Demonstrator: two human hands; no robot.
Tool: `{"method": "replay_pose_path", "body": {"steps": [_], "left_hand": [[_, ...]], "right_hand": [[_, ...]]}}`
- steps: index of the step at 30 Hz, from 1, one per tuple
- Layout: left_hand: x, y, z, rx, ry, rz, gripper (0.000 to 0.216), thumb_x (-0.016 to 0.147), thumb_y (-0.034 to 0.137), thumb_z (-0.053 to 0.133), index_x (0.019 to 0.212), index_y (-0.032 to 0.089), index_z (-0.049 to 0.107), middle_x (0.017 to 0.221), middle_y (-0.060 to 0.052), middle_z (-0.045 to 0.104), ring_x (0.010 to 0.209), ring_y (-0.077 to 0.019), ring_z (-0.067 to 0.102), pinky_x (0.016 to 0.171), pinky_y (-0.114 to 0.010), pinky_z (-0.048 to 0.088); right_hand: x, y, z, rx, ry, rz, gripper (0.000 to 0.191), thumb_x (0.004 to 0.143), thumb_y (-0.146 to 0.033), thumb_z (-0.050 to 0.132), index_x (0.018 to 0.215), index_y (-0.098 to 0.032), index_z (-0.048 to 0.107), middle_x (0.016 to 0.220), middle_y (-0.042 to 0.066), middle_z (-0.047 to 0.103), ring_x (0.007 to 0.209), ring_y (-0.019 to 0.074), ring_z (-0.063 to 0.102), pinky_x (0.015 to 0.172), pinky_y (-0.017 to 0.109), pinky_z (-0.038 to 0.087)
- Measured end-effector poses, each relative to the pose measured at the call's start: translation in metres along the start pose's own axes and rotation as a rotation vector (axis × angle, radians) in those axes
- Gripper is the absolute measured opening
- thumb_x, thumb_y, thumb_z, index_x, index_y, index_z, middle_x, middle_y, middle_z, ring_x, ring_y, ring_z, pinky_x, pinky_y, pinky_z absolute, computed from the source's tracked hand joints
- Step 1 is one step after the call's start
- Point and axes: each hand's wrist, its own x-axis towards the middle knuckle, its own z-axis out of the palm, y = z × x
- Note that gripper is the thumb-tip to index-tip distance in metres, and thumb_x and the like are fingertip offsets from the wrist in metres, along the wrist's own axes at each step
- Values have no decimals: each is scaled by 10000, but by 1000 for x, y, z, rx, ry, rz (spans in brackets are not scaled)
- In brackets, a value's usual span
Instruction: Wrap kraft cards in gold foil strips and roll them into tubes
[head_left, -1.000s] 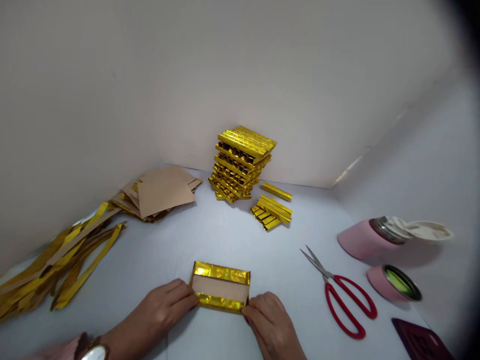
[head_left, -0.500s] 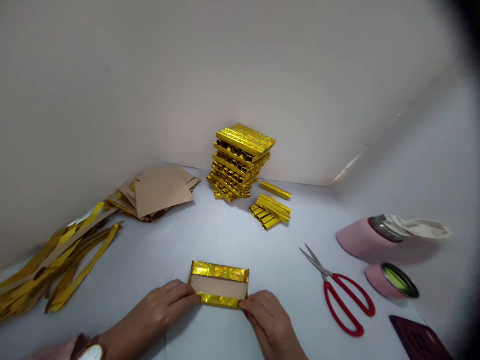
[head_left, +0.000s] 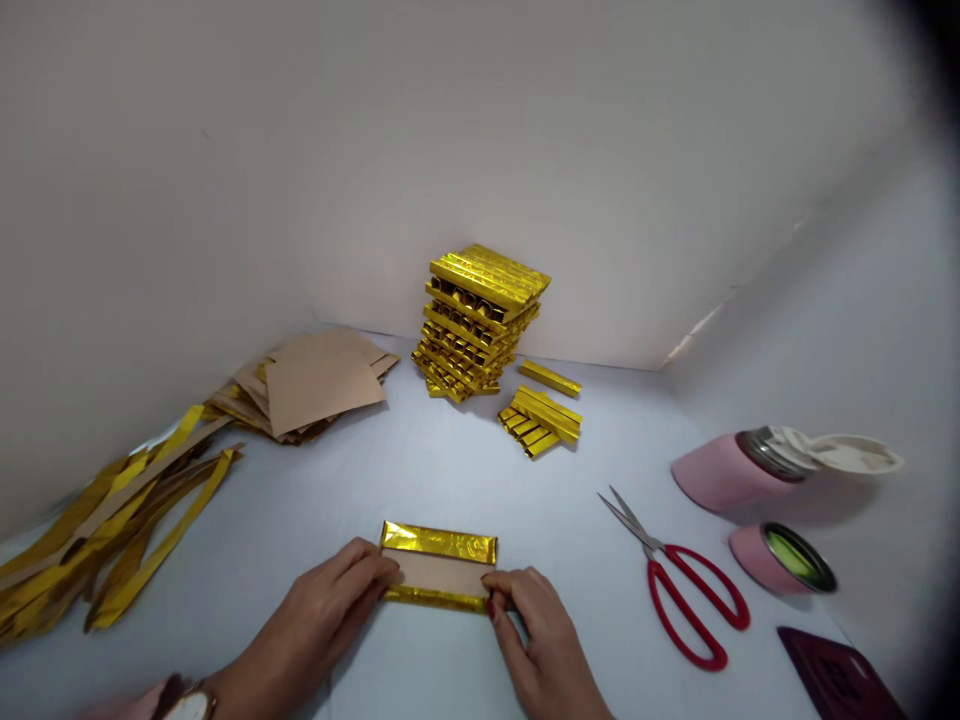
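- The folded paper (head_left: 442, 573) lies on the table (head_left: 450, 480) between both hands, its long axis running from one to the other, narrow gold fold (head_left: 435, 600) nearest the person.
- The right hand (head_left: 544, 635) pinches that fold's right end, thumb and finger together.
- The left hand (head_left: 330, 600) seems clamped on the left end, thumb partly hidden; neither is clearly nearer.
- Scissors (head_left: 655, 547) lie right of the right hand.

Sheet (head_left: 439, 573) on table (head_left: 330, 510); strips (head_left: 127, 508) left, scissors (head_left: 654, 548) right, tube stack (head_left: 484, 318) behind.
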Motion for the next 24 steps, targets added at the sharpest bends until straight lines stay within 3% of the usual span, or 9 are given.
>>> {"method": "replay_pose_path", "body": {"steps": [8,14,20,24], "left_hand": [[-2,1,7,11,66,-27,170,980,220,385,1035,224,546,948,-41,582,814,-170,633,702,-261,531],[-3,1,5,42,62,-89,158,964,212,415,955,219,572,953,-50,559,842,-186,609,706,-275,527],[-2,2,4,252,-34,252,271,962,132,382,1095,214,604,1177,-89,622,1056,-241,580,848,-353,514],[-7,4,-2,437,-136,308,407,865,66,421,1233,191,542,1339,-92,535,1196,-278,508,917,-441,481]], "right_hand": [[1,1,3,-50,18,-1,226,880,-81,404,1052,-192,501,741,22,566,660,191,550,595,320,466],[-1,2,3,-76,25,79,126,875,-125,434,953,-207,489,739,6,529,665,188,529,607,327,456],[3,2,2,-80,-9,51,167,900,-115,411,791,-217,485,733,9,551,667,181,535,612,329,438],[2,1,4,-157,34,-11,208,914,-108,403,794,-205,542,717,29,569,651,186,543,584,328,447]]}}
